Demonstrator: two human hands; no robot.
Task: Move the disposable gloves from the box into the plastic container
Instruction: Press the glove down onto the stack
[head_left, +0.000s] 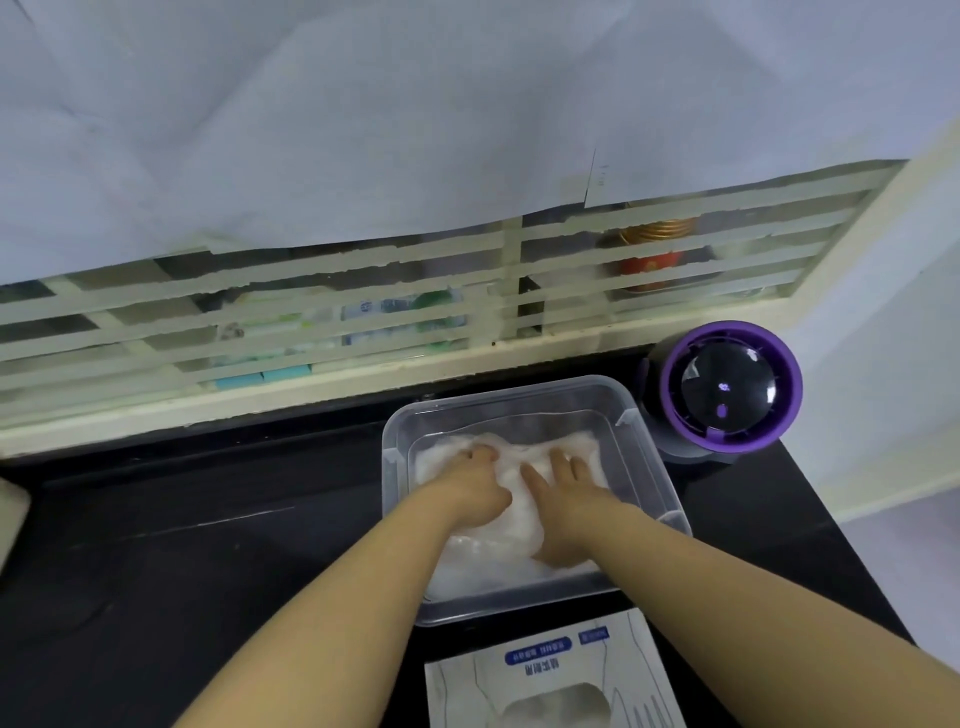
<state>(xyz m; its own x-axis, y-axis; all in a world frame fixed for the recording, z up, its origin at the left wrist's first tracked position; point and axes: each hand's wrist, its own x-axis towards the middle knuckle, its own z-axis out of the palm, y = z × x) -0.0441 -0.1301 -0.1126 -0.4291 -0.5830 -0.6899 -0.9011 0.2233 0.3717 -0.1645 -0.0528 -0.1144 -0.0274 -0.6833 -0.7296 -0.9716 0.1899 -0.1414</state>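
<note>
Disposable gloves (485, 551) were heaped in the clear plastic container (644, 462), pressed under the flat, released right hand (563, 512); whether the left hand (467, 491) grasped them could not be told.

1. Black countertop (182, 545), glossy, with faint pale streaks.
2. Round device (730, 387) with purple rim and dark glossy dome, at the counter's far right end.
3. Slatted window grille (363, 312) (its pale strips ragged-edged), behind the counter.
4. White sheet (363, 104), covering the grille's upper part.
5. Red jar (657, 265) with gold lid, behind the slats.
6. Teal boxes (265, 376), behind the lowest slats.
</note>
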